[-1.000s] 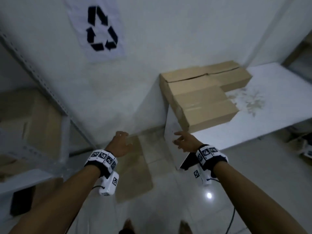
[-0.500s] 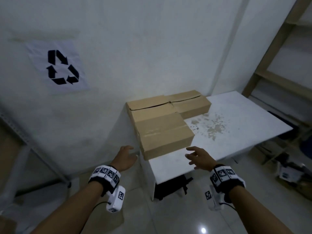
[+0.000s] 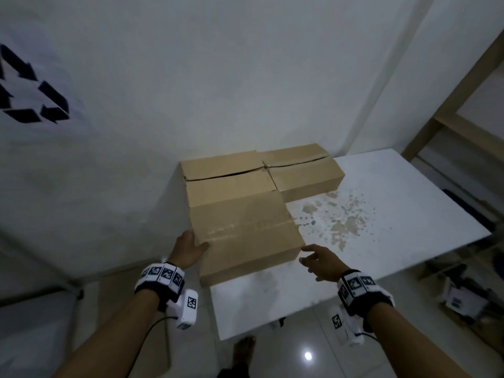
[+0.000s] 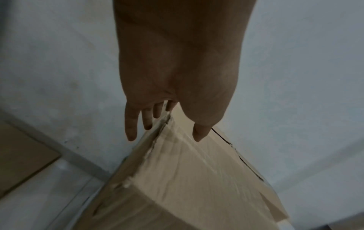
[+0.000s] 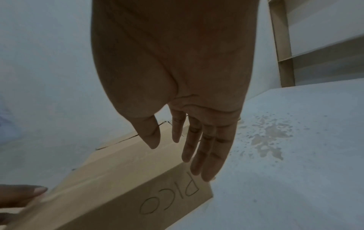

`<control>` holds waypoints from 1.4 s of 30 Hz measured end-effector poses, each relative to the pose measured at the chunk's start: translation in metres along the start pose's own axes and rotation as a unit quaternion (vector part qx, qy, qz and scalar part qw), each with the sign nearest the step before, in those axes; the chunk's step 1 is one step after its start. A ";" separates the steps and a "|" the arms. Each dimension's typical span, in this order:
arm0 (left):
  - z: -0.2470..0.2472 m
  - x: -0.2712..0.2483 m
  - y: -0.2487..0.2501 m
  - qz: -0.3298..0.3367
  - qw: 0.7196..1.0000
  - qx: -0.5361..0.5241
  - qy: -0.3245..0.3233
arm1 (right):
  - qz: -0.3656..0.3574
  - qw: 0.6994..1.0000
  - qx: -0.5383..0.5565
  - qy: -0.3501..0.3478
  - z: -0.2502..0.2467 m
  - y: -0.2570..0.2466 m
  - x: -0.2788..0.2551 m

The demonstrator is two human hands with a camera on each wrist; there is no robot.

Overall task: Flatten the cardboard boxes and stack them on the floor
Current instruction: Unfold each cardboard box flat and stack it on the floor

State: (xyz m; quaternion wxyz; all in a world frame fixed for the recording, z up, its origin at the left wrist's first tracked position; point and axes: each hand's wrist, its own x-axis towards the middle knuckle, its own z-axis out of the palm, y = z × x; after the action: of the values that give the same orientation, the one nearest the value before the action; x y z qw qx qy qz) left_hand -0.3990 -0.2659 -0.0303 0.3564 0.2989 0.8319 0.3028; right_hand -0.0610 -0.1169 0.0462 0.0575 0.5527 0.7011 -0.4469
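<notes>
Three brown cardboard boxes stand on a white table (image 3: 381,268) against the wall. The nearest one, a taped box (image 3: 245,236) (image 4: 187,179) marked "PICO" on its front (image 5: 118,179), overhangs the table's left edge. My left hand (image 3: 195,245) (image 4: 163,137) is at its near left corner, thumb on top and straight fingers down the left side. Spread and empty, my right hand (image 3: 309,255) (image 5: 175,155) hovers just off the right front corner. Behind it stand a back left box (image 3: 226,175) and a back right box (image 3: 302,173), both with top flaps slightly parted.
A flat piece of cardboard (image 4: 23,155) lies on the tiled floor left of the table. A wooden shelf frame (image 3: 450,118) stands at the right, with clutter (image 3: 458,298) under the table's right end. A recycling sign (image 3: 27,85) hangs on the wall.
Both hands have reached forward to the nearest box. The left hand now touches its left corner, and the right hand has come to its right corner. The view has turned toward the table.
</notes>
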 end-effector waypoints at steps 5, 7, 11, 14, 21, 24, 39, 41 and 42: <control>0.018 0.037 -0.004 -0.041 0.997 -0.069 0.017 | 0.011 1.000 -0.024 0.016 -0.028 -0.005 0.055; 0.026 0.033 -0.004 -0.044 0.994 -0.086 0.050 | 0.001 0.999 -0.046 0.010 -0.026 -0.003 0.074; 0.037 0.021 0.006 -0.033 0.991 -0.109 0.074 | -0.004 0.998 -0.064 -0.026 -0.023 0.000 0.105; 0.051 0.013 0.022 -0.042 0.991 -0.101 0.071 | -0.005 0.997 -0.060 -0.041 -0.029 0.012 0.127; 0.114 0.017 0.079 -0.079 0.993 -0.082 0.039 | -0.002 0.998 -0.035 -0.043 -0.106 0.070 0.144; 0.158 0.027 0.122 -0.075 0.994 -0.076 0.021 | -0.002 0.998 -0.041 -0.036 -0.153 0.112 0.151; 0.317 0.012 0.261 -0.083 0.994 -0.008 0.064 | -0.116 0.993 -0.034 0.004 -0.280 0.230 0.185; 0.314 0.011 0.265 -0.092 0.994 -0.002 0.063 | -0.120 0.992 -0.028 -0.009 -0.281 0.232 0.194; 0.313 0.012 0.264 -0.094 0.994 -0.002 0.061 | -0.120 0.992 -0.031 -0.016 -0.281 0.233 0.200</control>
State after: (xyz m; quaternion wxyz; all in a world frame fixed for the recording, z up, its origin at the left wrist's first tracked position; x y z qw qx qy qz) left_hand -0.0895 0.0021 -0.0219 0.3327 0.2000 0.8756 0.2874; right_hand 0.1714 0.2193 -0.0331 0.0316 0.4552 0.7748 -0.4376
